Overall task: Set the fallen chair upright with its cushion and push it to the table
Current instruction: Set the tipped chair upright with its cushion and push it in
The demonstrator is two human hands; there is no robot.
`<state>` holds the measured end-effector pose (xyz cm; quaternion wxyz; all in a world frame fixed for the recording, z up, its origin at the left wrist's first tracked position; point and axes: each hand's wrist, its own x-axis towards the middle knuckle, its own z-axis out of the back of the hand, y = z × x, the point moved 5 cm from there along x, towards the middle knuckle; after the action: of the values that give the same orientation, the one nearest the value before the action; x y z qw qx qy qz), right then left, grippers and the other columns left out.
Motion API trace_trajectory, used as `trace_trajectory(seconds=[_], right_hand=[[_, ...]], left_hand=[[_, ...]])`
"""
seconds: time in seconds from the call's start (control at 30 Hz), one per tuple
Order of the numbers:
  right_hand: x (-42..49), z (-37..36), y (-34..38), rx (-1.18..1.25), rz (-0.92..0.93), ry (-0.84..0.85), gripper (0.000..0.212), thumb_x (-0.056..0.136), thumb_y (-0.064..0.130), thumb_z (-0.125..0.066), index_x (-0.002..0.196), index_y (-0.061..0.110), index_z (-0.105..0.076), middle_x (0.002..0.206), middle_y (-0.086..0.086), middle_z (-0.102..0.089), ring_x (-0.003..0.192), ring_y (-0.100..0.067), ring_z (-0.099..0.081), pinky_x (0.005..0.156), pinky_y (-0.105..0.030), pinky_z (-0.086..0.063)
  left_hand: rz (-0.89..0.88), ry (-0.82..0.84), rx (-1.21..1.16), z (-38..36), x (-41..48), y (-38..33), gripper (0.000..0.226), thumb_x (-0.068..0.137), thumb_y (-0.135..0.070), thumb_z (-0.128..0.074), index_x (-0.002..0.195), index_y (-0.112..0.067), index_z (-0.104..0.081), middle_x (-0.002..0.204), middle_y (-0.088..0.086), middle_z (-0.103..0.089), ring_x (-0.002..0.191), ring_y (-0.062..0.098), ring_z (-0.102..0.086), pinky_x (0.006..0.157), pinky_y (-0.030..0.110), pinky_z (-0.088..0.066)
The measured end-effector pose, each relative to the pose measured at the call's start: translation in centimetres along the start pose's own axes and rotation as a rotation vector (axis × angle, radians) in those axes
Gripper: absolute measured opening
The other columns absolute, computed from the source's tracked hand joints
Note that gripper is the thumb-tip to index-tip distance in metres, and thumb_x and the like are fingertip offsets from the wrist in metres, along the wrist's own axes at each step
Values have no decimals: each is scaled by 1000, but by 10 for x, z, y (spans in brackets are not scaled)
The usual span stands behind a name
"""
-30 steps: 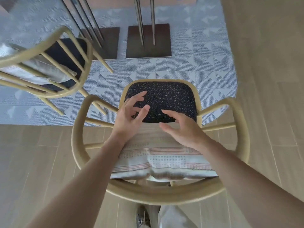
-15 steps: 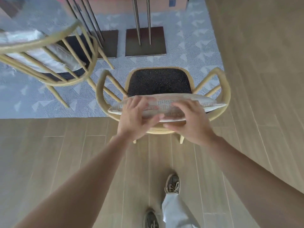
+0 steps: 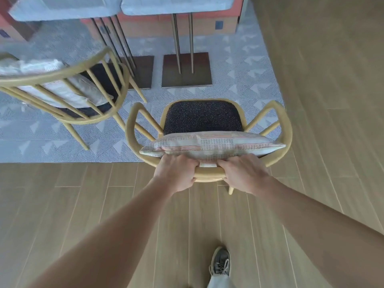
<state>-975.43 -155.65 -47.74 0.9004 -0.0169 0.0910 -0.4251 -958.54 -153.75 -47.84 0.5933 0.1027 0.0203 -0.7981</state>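
Note:
A yellow wooden chair [image 3: 284, 129] with a dark speckled seat stands upright at the edge of the rug, facing the table. A striped cushion [image 3: 209, 144] leans against the inside of its curved backrest. My left hand [image 3: 176, 173] and my right hand [image 3: 243, 173] both grip the top rail of the backrest, side by side, just behind the cushion. The table's metal legs and square base plates [image 3: 187, 69] stand on the rug just beyond the seat; the glass top is hard to make out.
A second yellow chair [image 3: 68, 96] with its own cushion stands to the left on the patterned grey rug [image 3: 239, 80]. Wooden floor runs to the right and behind. My foot [image 3: 220, 265] is on the floor below the chair.
My hands left the cushion and closed on the backrest rail. The chair sits farther from me and closer to the table legs than a second ago.

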Motion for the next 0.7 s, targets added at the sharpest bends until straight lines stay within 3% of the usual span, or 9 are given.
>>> trace_trajectory(seconds=[0.17,0.3,0.43,0.6,0.7], right_hand=[[51,5,-25,8,23,-69,16,93,17,-55,100,24,-68,78,3,-78,67,-27,-74,54,-31,-34],[95,14,-53,4,46,-106,7,82,17,-71,85,23,-72,63,3,-74,53,-24,-71,47,-28,-33],[145,23,-78,-1,67,-122,15,66,15,-83,72,24,-73,50,5,-67,40,-21,-64,44,-24,-27],[220,33,-89,-61,55,-95,17,66,23,-85,79,27,-75,53,5,-69,45,-20,-67,48,-25,-31],[265,37,-100,-23,67,-98,19,73,23,-81,91,26,-74,63,2,-75,55,-24,-73,51,-28,-43]], left_hand=[[12,38,33,10,50,29,24,93,-42,-60,112,-30,-69,107,-3,-70,98,29,-71,75,37,-51],[19,38,47,16,96,50,24,93,-44,-60,111,-31,-68,104,-3,-71,94,27,-72,76,38,-53],[41,14,15,16,137,76,24,93,-44,-59,113,-31,-66,103,-3,-70,93,28,-72,71,37,-50],[30,13,6,21,190,135,27,94,-46,-56,118,-34,-62,109,-6,-70,99,27,-71,68,37,-38],[38,0,13,26,225,168,26,92,-43,-57,114,-33,-63,106,-5,-72,98,28,-71,68,38,-34]])
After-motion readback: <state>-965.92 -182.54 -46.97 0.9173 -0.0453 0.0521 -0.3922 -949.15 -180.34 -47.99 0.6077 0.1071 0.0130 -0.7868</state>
